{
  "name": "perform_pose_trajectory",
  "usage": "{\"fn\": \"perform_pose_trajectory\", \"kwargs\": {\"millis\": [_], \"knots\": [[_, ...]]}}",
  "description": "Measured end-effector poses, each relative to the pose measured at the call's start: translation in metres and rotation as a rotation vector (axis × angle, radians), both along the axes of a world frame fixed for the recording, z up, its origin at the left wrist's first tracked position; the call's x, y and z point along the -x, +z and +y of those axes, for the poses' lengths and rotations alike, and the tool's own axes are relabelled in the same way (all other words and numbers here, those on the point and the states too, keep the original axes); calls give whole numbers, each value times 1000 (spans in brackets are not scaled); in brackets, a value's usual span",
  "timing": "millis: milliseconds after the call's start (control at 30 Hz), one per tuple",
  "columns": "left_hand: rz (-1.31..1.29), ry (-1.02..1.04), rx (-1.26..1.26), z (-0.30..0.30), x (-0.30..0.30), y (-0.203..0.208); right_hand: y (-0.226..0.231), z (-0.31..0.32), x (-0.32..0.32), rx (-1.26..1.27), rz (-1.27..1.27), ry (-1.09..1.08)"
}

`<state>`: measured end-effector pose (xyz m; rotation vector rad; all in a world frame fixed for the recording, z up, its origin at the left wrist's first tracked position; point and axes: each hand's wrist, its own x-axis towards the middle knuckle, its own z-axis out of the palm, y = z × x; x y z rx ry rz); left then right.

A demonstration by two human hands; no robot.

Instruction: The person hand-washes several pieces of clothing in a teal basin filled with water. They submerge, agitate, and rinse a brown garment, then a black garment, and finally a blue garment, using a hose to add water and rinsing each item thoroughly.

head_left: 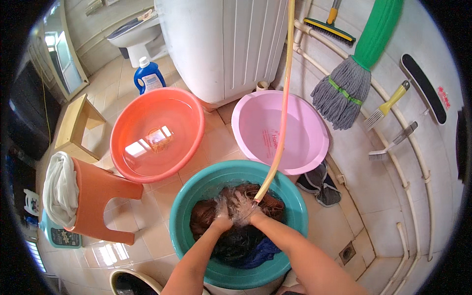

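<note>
In teal basin (180, 221), both hands (222, 216), wet fabric (236, 245)

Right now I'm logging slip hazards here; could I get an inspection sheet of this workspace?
Surface: tiled floor, drain at right.
Job's things: dark clothes in water in the teal basin; yellowish hose reaching in.
Clutter: orange basin with water, pink basin, blue bottle, orange stool bearing white cloth.
Hands: left hand and right hand at the clothes, amid splashing; grip unclear.
Cables: thin yellowish line far left, perhaps a cord.
Surroundings: white appliance, mop.
</note>
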<state>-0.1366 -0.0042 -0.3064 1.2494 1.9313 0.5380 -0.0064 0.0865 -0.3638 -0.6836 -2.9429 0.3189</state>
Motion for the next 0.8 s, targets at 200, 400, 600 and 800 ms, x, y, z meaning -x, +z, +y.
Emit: {"fn": "perform_pose_trajectory", "kwargs": {"millis": [200,400,600,800], "knots": [[-849,799,-148,-15,19,30,139,-13,9,858,72,-702],[-1440,842,-132,-11,8,40,174,-84,14,717,515,-342],[-1733,603,-277,-32,-5,-14,169,-93,17,337,547,-117],[-1032,778,-75,-19,-29,36,139,-36,11,418,363,-440]]}}
